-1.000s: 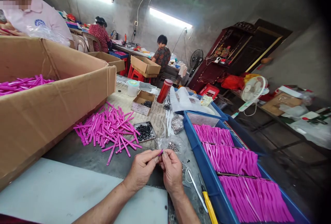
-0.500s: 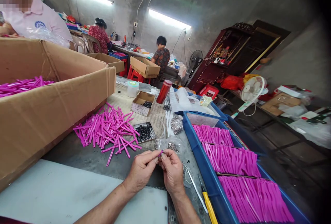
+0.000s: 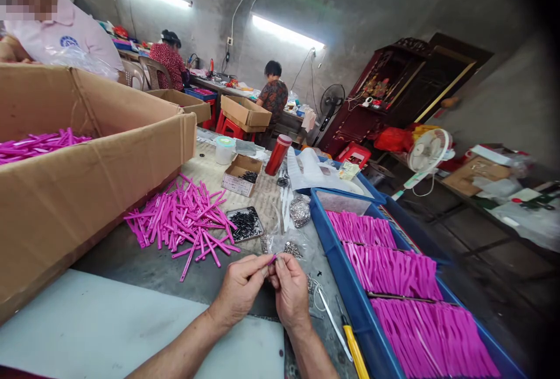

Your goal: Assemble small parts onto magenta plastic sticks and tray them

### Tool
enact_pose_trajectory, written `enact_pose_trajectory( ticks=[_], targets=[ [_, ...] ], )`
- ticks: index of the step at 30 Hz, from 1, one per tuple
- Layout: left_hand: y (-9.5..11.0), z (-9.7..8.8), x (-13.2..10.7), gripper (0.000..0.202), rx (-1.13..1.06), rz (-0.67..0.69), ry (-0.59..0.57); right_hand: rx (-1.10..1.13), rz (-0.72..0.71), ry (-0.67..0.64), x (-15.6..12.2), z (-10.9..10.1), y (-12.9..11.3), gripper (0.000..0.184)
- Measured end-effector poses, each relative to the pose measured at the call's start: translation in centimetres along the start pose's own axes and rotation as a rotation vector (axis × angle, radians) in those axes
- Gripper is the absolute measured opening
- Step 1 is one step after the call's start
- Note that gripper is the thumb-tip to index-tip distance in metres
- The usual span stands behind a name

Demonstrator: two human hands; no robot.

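Grey counter [image 3: 144,262], purple strips [image 3: 179,216] at ten o'clock: left hand [image 3: 240,283] and right hand [image 3: 291,291] pinch a purple piece [image 3: 272,259] between fingers, close work seemingly demanding steadiness next.

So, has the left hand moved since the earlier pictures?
No: judged against the white board, the left hand shows no clear shift either way.

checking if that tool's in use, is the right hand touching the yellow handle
Apart: the head view shows tabletop and a white stick between the right hand and yellow handle.
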State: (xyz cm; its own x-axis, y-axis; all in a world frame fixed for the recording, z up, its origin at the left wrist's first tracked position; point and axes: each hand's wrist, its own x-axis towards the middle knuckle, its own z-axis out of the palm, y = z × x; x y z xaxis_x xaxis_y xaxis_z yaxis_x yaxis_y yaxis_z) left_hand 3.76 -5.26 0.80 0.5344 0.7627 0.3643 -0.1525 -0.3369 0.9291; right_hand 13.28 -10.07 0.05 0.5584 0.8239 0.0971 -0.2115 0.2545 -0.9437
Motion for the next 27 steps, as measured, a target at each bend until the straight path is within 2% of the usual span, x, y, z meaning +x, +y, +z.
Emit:
enact_pose_trajectory(
  ticks=[10, 18, 27],
  targets=[
    [-0.1, 0.0, 0.0, 0.026, -0.006, -0.005, -0.005, 0.019, 0.031, 0.008, -0.2, 0.1, -0.3, 0.019],
    [0.2, -0.1, 0.0, 0.027, 0.032, 0.013, 0.011, -0.118, -0.021, -0.039, 0.1, -0.2, -1.2, 0.017],
    [-0.1, 0.0, 0.0, 0.026, 0.038, 0.023, 0.007, -0.179, -0.025, -0.043, 0.0, 0.1, -1.7, 0.023]
  ],
)
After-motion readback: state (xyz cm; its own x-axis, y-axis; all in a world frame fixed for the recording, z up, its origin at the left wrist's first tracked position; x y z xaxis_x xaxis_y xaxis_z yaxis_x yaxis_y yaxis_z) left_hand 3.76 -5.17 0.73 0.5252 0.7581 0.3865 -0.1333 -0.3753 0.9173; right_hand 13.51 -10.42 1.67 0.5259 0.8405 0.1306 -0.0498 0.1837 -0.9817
